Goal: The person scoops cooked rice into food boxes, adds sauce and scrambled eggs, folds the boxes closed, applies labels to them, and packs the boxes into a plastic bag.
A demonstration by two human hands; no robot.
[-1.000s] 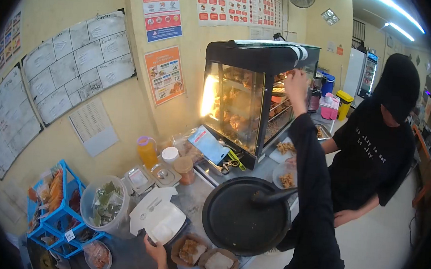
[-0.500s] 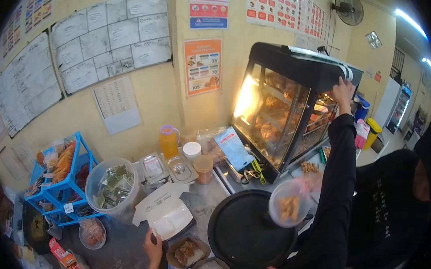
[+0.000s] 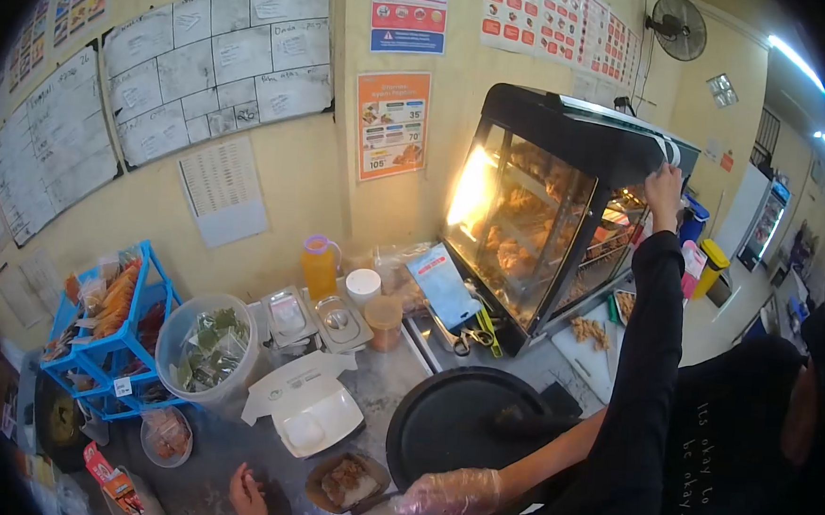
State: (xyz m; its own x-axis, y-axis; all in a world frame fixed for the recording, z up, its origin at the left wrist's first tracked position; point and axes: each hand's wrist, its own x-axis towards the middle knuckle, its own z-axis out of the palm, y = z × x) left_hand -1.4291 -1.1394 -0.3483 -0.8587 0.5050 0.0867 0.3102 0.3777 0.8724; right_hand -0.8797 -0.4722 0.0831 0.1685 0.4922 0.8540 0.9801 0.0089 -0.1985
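Observation:
My left hand (image 3: 248, 499) is low in view, fingers apart and empty, just below an open white takeaway box (image 3: 334, 421) with a white mound, probably rice, inside. My right hand (image 3: 663, 190) is raised at the far right, its fingers curled over the top edge of a lit food warmer (image 3: 521, 184) holding fried food on shelves. A brown paper box (image 3: 317, 490) with rice and a brown topping lies right of my left hand. Close by, a co-worker's gloved hand (image 3: 459, 495) reaches in with a pale, see-through thing, partly cut off by the frame.
A round black tray (image 3: 432, 400) lies mid-counter. Leftward are a clear bucket of packets (image 3: 253, 361), blue racks (image 3: 129, 335) and a small tub (image 3: 167, 436). Scissors (image 3: 472, 341) and a white board with fried pieces (image 3: 584, 348) are by the warmer. The co-worker's torso (image 3: 732, 438) stands close on the right.
My left hand has let go of the white box and moved left. My right hand stays at the warmer's top. The co-worker's gloved hand has swung from beyond the tray down to the brown boxes.

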